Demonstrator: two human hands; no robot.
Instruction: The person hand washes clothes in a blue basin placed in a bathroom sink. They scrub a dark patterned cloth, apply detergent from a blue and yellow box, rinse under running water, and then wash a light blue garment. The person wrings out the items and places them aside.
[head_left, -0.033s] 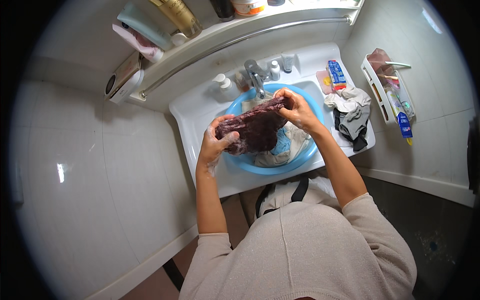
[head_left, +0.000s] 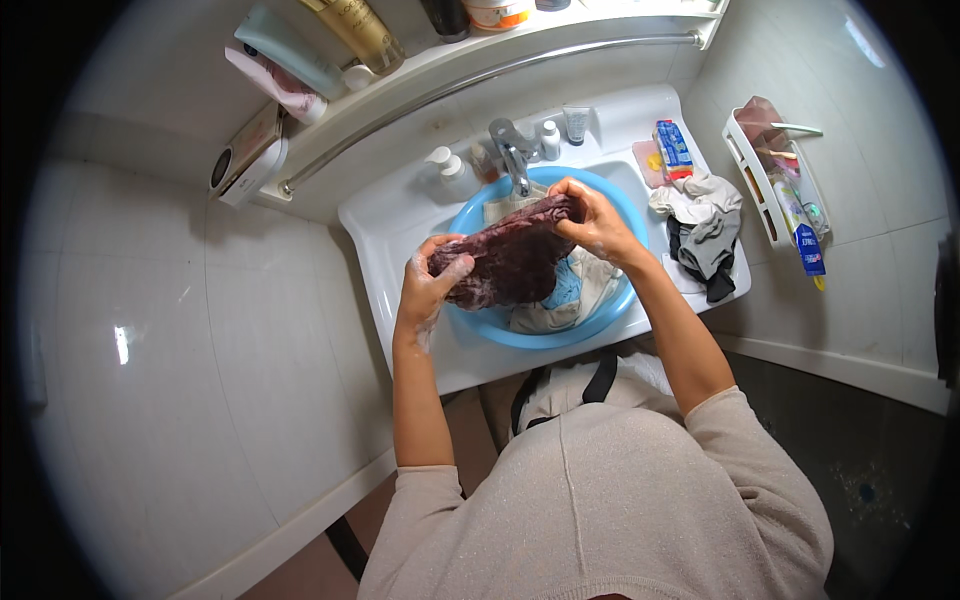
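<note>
Clasped between two bare hands, a wet maroon cloth (head_left: 510, 262) is hanging stretched above a blue basin (head_left: 594, 328) set in a white sink (head_left: 376, 285). The person's left hand (head_left: 426, 288) is closing on the cloth's left end, thumb in front and fingers behind, with white suds clinging to the skin down to the wrist. The right hand (head_left: 600, 228) is pinching the upper right end between thumb and fingers. Below, pale cloth (head_left: 590, 292) and a light-blue piece (head_left: 566, 286) are lying in the basin, though the maroon cloth is covering part of them and their full shapes are hard to judge. Along the sink's far edge, a metal tap (head_left: 514, 168) is reaching over the basin's rim; a white pump bottle (head_left: 455, 172) is standing to its left, a small white bottle (head_left: 550, 143) and a tube (head_left: 575, 124) to its right. On the sink's right edge, a blue packet (head_left: 673, 148) is resting near the far corner, while crumpled clothes (head_left: 706, 222) are spreading toward the near right corner.
</note>
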